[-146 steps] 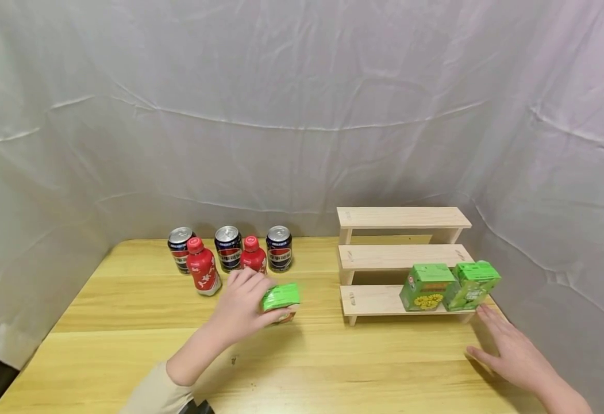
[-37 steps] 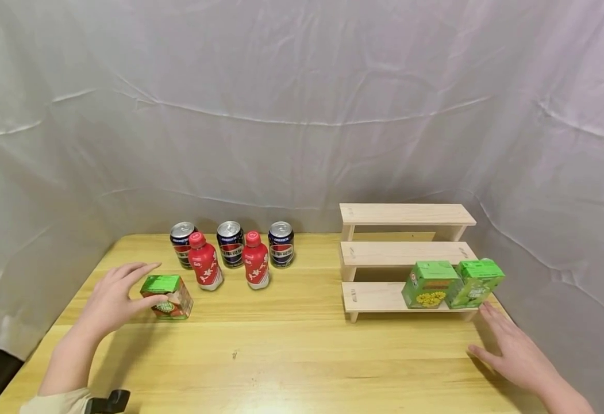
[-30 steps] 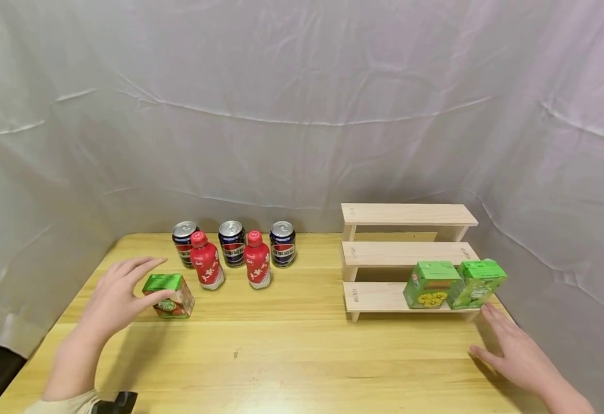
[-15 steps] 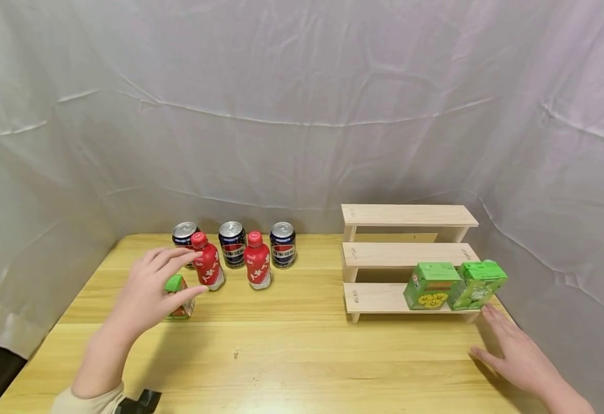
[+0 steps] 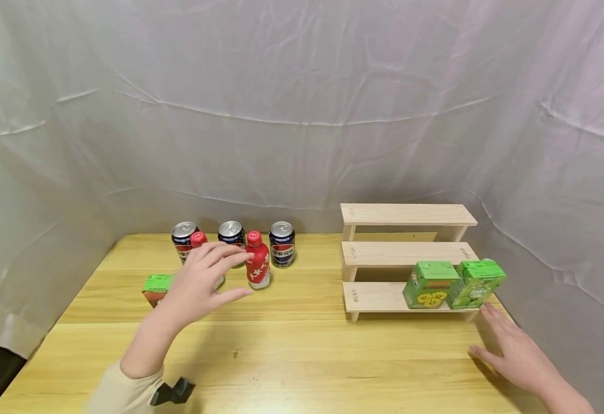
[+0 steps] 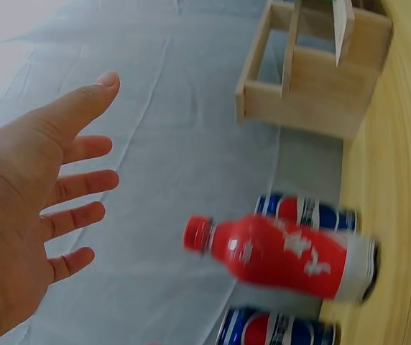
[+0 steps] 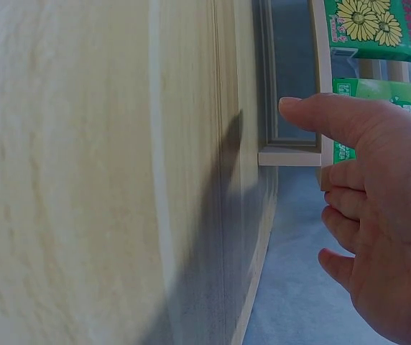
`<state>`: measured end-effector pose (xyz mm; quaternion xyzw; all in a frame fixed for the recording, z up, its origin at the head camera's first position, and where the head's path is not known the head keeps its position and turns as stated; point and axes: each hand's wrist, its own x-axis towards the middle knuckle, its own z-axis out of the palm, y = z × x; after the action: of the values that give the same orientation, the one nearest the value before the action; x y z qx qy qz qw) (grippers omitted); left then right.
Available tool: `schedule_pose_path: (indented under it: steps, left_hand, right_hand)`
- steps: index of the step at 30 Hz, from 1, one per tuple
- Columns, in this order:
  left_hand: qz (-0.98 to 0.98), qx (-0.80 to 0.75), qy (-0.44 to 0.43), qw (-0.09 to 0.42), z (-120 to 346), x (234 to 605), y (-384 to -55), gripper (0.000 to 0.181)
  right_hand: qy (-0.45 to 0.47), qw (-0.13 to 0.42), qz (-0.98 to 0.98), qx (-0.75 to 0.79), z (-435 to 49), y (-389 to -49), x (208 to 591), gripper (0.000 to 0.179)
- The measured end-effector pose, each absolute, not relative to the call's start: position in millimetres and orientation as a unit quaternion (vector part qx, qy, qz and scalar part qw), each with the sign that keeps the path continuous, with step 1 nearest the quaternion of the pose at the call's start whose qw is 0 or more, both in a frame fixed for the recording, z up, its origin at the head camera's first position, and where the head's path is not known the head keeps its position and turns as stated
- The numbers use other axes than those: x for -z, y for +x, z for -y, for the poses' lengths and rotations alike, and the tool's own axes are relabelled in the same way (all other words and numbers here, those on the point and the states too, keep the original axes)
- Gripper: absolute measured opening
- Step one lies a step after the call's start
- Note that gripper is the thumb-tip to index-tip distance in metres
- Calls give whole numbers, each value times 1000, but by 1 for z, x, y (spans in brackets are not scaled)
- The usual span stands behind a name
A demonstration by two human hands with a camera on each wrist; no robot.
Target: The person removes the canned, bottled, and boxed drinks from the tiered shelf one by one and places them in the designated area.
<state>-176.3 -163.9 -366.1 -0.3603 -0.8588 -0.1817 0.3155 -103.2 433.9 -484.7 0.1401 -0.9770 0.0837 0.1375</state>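
My left hand [image 5: 198, 284] is raised over the table with thumb and fingers spread, holding nothing. Just beyond its fingertips in the head view stands a red bottle [image 5: 258, 267] with a white base; the left wrist view shows a gap between that bottle [image 6: 284, 255] and the hand [image 6: 40, 187]. A second red bottle [image 5: 198, 238] is mostly hidden behind the left hand. A green-topped drink carton [image 5: 158, 283] sits partly covered by it. My right hand [image 5: 514, 351] is at the front right corner of the wooden shelf [image 5: 371, 299], fingers extended and nothing in its grasp.
Several dark blue cola cans [image 5: 282, 247] stand in a row at the back of the table [image 5: 302, 356]. Two green drink cartons [image 5: 431, 286] rest on the lowest step of the three-step shelf. Grey cloth [image 5: 302, 144] hangs behind and at the sides.
Earlier my left hand held the carton near the table's middle; that carton then stood at the left, released. Since then the left hand has moved right toward the bottles. The right hand stays put.
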Motion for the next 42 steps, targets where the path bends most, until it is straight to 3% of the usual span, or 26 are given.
schedule_pose_path:
  steps: [12,20,42]
  left_hand:
    - [839,186,-416,298,110,361,-190,58]
    - [813,171,-455,321,74,357,-203,58]
    - [829,199,-447,271,-11,350,-216,60]
  right_hand:
    - [147,140,975,-88,-433,-107,482,95]
    - [150,147,974,-85,-432,-108,483,94]
    - [136,134,977,-90,-434,-104,484,94]
